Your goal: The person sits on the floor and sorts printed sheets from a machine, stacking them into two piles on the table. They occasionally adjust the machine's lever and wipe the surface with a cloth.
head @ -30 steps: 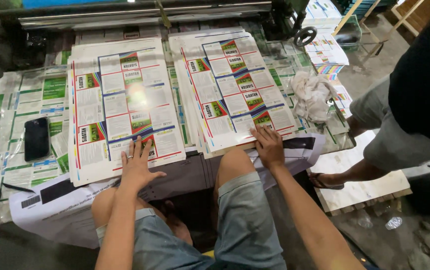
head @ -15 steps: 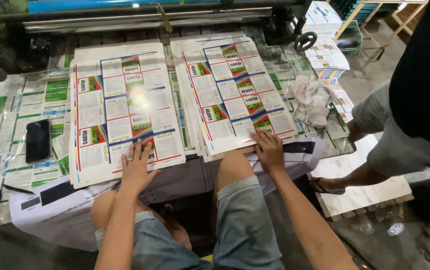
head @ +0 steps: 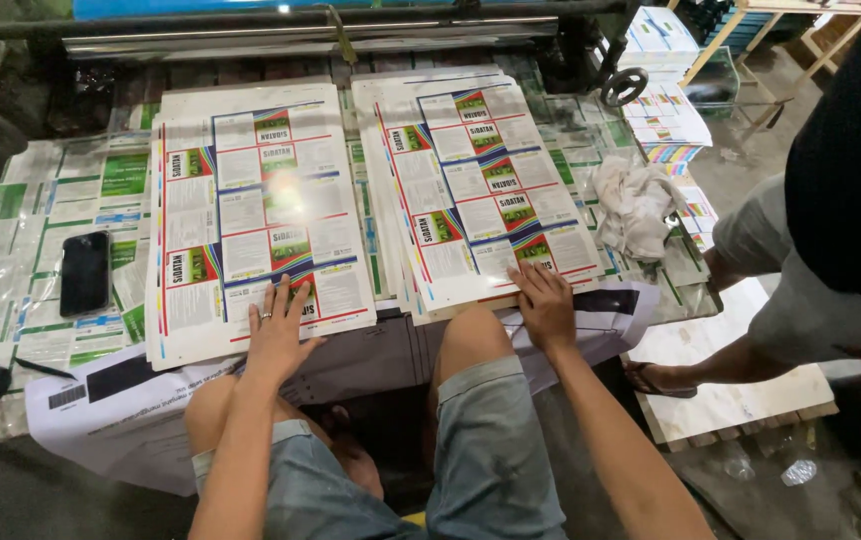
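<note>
Two stacks of glossy printed sheets lie side by side on a work table. My left hand [head: 278, 330] rests flat, fingers spread, on the near edge of the left stack [head: 250, 215]. My right hand [head: 542, 303] presses flat on the near right corner of the right stack [head: 480, 185], which sits slightly turned. Both hands only touch the paper; neither grips anything. My bare knees and grey shorts sit below the table edge, between my arms.
A black phone [head: 84, 272] lies on the paper-covered table [head: 30, 200] at left. A crumpled white rag [head: 633, 205] sits right of the stacks. More printed piles [head: 662, 120] stand at the back right. Another person's legs [head: 780, 300] are at right, over a white board [head: 725, 400].
Both hands stay on the stacks' near edges; the left hand's fingers have shifted slightly. The view has drifted a little.
</note>
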